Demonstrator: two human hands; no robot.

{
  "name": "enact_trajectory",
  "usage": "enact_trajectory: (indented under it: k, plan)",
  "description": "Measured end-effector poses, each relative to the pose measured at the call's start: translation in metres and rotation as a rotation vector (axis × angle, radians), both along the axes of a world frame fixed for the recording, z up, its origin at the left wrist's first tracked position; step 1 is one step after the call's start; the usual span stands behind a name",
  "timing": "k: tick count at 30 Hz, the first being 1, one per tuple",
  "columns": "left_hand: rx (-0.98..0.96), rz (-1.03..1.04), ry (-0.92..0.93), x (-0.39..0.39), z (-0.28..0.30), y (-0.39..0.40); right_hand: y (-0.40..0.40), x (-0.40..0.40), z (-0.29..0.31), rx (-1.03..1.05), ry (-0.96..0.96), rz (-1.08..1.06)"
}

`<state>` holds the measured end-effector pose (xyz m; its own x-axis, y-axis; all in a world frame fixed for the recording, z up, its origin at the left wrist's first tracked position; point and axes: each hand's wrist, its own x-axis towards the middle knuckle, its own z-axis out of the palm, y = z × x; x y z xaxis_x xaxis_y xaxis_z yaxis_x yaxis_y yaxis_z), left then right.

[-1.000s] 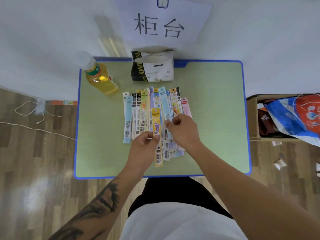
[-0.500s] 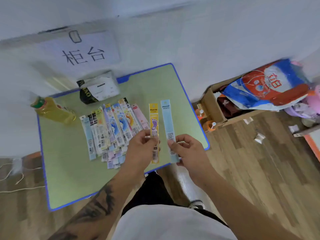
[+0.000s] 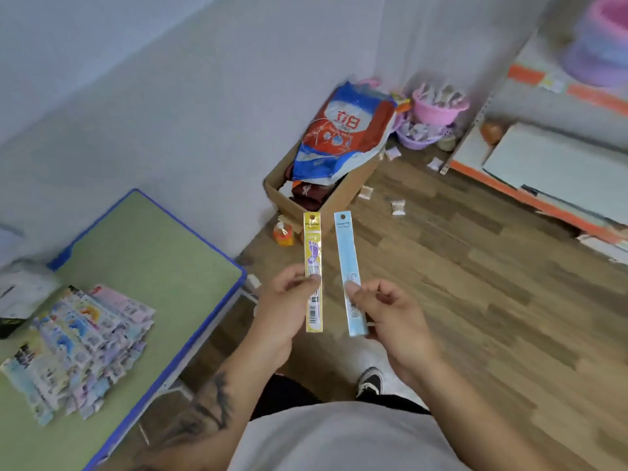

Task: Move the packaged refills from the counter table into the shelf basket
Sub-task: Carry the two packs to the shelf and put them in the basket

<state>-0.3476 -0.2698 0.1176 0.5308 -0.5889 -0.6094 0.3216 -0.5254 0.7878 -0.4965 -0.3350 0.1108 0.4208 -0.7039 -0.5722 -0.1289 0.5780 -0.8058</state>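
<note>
Two packaged refills are held up over the wooden floor (image 3: 475, 283), side by side and apart, near the middle of the view. The yellow refill (image 3: 313, 253) is a long narrow flat packet with a hang hole at its far end, a purple foot picture on its upper half and a white barcode label lower down; the left hand (image 3: 289, 307) pinches it a little below its middle, thumb on the front face. The light blue refill (image 3: 347, 253) has the same slim shape, a hang hole at its far end and small print and a barcode near the grip; the right hand (image 3: 384, 311) pinches it on its lower half, thumb on the front. Both packets have their long axes running from 6 o'clock to 12 o'clock, hole ends toward 12; the blue one leans slightly, its lower end drifting toward 5 o'clock. At 8 o'clock, the remaining refills (image 3: 78, 348) lie fanned in an overlapping pile on the green counter table (image 3: 153, 253) with its blue edge. Toward 12 o'clock sits a cardboard box (image 3: 302, 202) holding a red and blue bag (image 3: 343, 130). At 1 o'clock are pink baskets (image 3: 438, 110), blurred, beside an orange-trimmed shelf (image 3: 530, 195).
</note>
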Motion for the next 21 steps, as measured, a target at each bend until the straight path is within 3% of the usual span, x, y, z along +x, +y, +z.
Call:
enact_trajectory:
  k: [8,21]
  plan:
    - [-0.028,-0.284,-0.006,-0.115,0.005,-0.088,-0.043,-0.121,-0.001,0.042,-0.08,-0.336]
    - [0.018,-0.602,0.076,-0.206,-0.012,-0.253,-0.146,-0.212,-0.011,0.089,0.026,-0.667]
